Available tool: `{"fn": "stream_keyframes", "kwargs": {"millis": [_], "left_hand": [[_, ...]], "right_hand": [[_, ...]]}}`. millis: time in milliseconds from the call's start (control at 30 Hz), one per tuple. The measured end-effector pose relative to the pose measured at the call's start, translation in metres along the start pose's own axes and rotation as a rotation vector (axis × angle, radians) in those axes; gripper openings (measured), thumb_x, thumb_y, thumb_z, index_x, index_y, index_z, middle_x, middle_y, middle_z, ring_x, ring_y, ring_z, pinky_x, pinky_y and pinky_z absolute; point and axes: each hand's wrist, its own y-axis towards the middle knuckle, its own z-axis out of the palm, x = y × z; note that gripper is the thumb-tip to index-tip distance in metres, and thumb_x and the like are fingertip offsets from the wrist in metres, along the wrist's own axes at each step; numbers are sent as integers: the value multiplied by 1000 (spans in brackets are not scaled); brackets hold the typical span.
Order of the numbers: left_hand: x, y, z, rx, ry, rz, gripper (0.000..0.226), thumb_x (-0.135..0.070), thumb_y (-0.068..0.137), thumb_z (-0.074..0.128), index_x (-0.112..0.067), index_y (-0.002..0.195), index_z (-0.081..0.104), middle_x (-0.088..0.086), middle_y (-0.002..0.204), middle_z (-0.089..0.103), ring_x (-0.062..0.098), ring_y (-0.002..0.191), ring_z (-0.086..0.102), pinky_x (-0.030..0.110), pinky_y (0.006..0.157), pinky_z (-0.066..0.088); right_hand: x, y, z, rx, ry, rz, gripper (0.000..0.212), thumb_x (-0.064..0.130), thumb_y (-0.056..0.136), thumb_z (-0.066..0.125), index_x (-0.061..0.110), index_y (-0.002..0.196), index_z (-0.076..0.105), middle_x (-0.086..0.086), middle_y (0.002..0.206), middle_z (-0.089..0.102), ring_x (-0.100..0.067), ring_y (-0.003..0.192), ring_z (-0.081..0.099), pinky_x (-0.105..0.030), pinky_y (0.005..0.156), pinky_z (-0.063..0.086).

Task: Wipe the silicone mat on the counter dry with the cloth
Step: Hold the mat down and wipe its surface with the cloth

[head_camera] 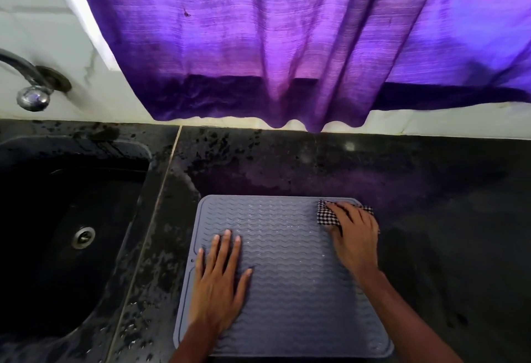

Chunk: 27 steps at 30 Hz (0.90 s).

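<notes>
A grey silicone mat (pixel 290 262) with wavy ridges lies flat on the black counter (pixel 431 204); small water drops glint on its surface. My left hand (pixel 221 279) rests flat, fingers spread, on the mat's left part. My right hand (pixel 355 236) presses a black-and-white checked cloth (pixel 326 213) onto the mat's far right corner. Most of the cloth is hidden under that hand.
A black sink (pixel 57 233) with a metal drain lies to the left, a metal tap (pixel 28 86) above it on the white wall. A purple curtain (pixel 287 46) hangs down to the counter's back edge. The counter around the sink is wet.
</notes>
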Motion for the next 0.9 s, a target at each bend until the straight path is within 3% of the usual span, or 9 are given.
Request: {"fn": "stream_keyframes", "kwargs": {"millis": [167,367,667,900], "left_hand": [[0,1,0,-3,11,7,69,-55,102,30,-21,162,23,0,171,15,23,158,13,53,124,14],[1,2,1,-4,5,14,70,-55,101,33,-19,161,26,1,170,18,25,157,16,54,123,16],[-2,3,0,28,19,13,69,-53,101,33,-20,162,25,3,170,17,25,157,15,57,122,19],[-2,2,-1,29,24,27,69,-53,103,28,-17,161,25,6,170,19,27,157,15,57,122,18]], "right_hand": [[14,11,13,-66,23,76,46,11,71,56,21,115,68,0,112,65,-32,101,54,-48,90,41],[26,16,26,-141,-2,77,46,11,69,56,18,111,70,-3,99,66,-32,90,52,-44,80,42],[78,21,41,-105,56,-14,49,8,68,55,19,113,69,2,93,62,-25,88,50,-36,75,34],[149,24,60,-3,154,-157,44,13,68,67,22,110,69,5,94,62,-22,89,50,-34,76,33]]}}
